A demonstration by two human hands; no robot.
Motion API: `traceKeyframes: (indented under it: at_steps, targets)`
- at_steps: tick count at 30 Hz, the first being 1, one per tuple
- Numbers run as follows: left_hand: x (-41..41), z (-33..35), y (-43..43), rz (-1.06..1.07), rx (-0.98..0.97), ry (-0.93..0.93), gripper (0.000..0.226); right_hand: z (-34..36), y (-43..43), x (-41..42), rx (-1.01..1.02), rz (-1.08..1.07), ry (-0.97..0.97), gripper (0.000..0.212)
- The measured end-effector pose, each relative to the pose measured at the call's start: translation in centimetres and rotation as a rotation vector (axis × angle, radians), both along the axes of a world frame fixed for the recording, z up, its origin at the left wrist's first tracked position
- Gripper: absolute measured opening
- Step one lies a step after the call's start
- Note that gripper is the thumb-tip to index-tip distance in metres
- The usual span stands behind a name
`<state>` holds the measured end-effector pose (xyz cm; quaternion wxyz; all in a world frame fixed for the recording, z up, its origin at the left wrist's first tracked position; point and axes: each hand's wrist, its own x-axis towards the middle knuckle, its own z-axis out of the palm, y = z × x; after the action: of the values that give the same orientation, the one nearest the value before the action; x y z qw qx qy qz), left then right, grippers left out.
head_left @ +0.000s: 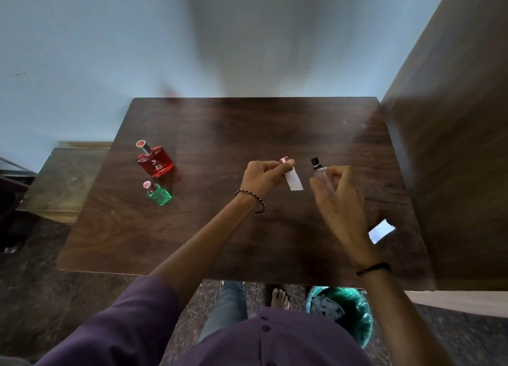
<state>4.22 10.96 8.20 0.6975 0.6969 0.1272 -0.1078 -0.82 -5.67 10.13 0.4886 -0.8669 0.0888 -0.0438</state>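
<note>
now, above the desk (247, 124) toward its right edge, the left hand (264, 174) pinches a white paper strip (294, 181), the right hand (339, 192) grips a small clear bottle (321, 172); spraying seems next, needing the black nozzle (315, 161) aimed at the strip.

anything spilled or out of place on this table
No spill shows. The red bottle and green bottle stand upright. One loose paper slip lies bent near the table's right edge. The clear bottle in the right hand is uncapped.

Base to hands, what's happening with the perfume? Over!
Left hand pinches paper strip and pink cap. Right hand grips clear bottle, nozzle bare. Nothing between them.
</note>
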Motion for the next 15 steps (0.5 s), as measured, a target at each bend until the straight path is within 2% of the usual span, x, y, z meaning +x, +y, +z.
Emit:
traceKeyframes:
  at_steps: [3,8,15]
  targets:
    - [0.0,-0.1,-0.1,0.023,0.011,-0.007,0.033,-0.2,0.1,0.3,0.067,0.043,0.056,0.031]
    - [-0.4,0.8,-0.2,0.029,-0.158,0.026,0.034,-0.9,0.7,0.5,0.145,0.081,0.096,0.036]
    - [-0.3,1.1,0.0,0.04,-0.239,0.055,0.038,-0.3,1.0,0.7,0.13,0.054,0.089,0.048]
